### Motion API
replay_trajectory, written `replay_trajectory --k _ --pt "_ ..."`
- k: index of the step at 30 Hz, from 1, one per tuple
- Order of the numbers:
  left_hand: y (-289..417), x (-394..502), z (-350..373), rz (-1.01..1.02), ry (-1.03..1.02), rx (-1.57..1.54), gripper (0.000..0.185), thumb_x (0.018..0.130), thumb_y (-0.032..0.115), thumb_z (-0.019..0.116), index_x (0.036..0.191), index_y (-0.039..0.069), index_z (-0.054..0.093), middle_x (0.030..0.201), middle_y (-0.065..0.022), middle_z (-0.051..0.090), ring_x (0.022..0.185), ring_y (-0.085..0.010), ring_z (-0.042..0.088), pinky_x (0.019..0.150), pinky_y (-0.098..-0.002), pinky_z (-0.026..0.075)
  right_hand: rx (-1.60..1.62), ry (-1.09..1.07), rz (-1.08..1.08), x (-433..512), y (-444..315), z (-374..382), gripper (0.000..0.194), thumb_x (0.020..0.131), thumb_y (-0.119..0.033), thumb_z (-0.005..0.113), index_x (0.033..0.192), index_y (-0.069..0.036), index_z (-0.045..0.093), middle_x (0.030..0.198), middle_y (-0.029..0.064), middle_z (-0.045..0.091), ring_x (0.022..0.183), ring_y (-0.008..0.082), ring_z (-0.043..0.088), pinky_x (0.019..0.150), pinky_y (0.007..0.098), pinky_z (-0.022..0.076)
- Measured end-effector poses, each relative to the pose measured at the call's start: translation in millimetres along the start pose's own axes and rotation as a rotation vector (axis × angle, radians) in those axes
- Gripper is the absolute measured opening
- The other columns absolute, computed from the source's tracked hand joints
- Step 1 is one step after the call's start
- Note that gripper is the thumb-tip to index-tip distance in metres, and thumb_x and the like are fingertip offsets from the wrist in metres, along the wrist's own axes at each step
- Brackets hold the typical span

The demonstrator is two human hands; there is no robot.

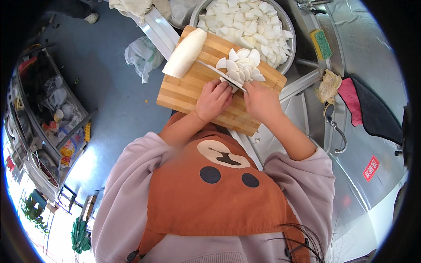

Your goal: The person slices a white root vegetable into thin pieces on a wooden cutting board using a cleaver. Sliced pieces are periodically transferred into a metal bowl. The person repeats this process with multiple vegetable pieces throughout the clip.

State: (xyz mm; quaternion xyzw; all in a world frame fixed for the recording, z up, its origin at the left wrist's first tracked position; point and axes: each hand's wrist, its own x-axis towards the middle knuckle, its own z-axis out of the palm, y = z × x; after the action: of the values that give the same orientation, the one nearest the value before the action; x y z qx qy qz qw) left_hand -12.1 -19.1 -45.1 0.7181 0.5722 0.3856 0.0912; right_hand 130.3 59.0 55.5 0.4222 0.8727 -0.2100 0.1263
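Note:
A wooden cutting board (pixel 184 90) lies before me across the metal rim of the sink. My right hand (pixel 261 100) grips a kitchen knife (pixel 217 71), its blade seen nearly edge-on. Pressed close beside the blade, my left hand (pixel 214 98) holds down a small piece of white radish (pixel 233 87), mostly hidden by fingers and knife. Thin white radish slices (pixel 245 64) are heaped just beyond the blade. At the board's left side rests a long peeled piece of white radish (pixel 185 52), cut flat at its near end.
A large metal basin (pixel 293 42) full of cut radish stands behind the board. On the right are a sponge (pixel 321 44), a crumpled yellowish glove or cloth (pixel 329 86), a faucet (pixel 340 136) and a dark cloth (pixel 375 108). A plastic bag (pixel 143 56) sits left; a person's foot (pixel 92 18) shows far left.

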Motion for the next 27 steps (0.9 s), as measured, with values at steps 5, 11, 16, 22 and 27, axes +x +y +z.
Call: replay_trajectory --k 5,11,16,22,27 --pt "1 -4 -3 -0.007 -0.009 0.013 0.028 0.067 0.010 0.069 0.094 0.005 0.061 0.100 -0.0065 0.057 0.090 -0.0252 0.054 0.074 -0.0342 0.044 -0.015 -0.018 -0.029 -20 3 -18 0.011 0.078 -0.012 0.055 0.088 -0.006 0.057 0.081 0.0090 0.058 0.066 0.0286 0.062 0.057 0.0389 0.0497" --pt "0 -4 1 0.008 0.000 0.008 0.029 0.068 0.011 0.069 0.095 0.004 0.061 0.100 -0.0076 0.057 0.090 -0.0252 0.054 0.075 -0.0336 0.045 -0.051 -0.095 0.010 -5 -2 -2 0.016 0.078 -0.014 0.056 0.093 -0.007 0.059 0.081 0.0076 0.058 0.069 0.0279 0.062 0.058 0.0390 0.0495" --pt "-1 -4 -3 -0.008 -0.010 -0.058 0.034 0.064 0.004 0.071 0.096 0.004 0.059 0.097 -0.0096 0.057 0.092 -0.0293 0.054 0.078 -0.0364 0.046 0.056 0.034 0.026 -14 3 -10 0.016 0.078 -0.015 0.057 0.092 -0.008 0.059 0.082 0.0079 0.058 0.070 0.0292 0.061 0.061 0.0403 0.0494" --pt "1 -6 -2 0.014 0.002 -0.024 0.033 0.065 0.003 0.071 0.096 0.003 0.059 0.098 -0.0099 0.057 0.091 -0.0290 0.054 0.079 -0.0359 0.047 -0.011 -0.076 -0.016 -21 -4 -10 0.011 0.078 -0.012 0.054 0.084 -0.004 0.056 0.081 0.0094 0.058 0.071 0.0294 0.062 0.058 0.0407 0.0498" --pt "-2 -6 -3 0.025 -0.002 -0.037 0.034 0.064 0.003 0.071 0.096 0.003 0.059 0.098 -0.0097 0.057 0.092 -0.0286 0.054 0.079 -0.0361 0.047 0.031 0.002 -0.007 -6 -6 -5 0.010 0.077 -0.011 0.054 0.084 -0.004 0.056 0.080 0.0107 0.058 0.069 0.0295 0.062 0.057 0.0402 0.0499"
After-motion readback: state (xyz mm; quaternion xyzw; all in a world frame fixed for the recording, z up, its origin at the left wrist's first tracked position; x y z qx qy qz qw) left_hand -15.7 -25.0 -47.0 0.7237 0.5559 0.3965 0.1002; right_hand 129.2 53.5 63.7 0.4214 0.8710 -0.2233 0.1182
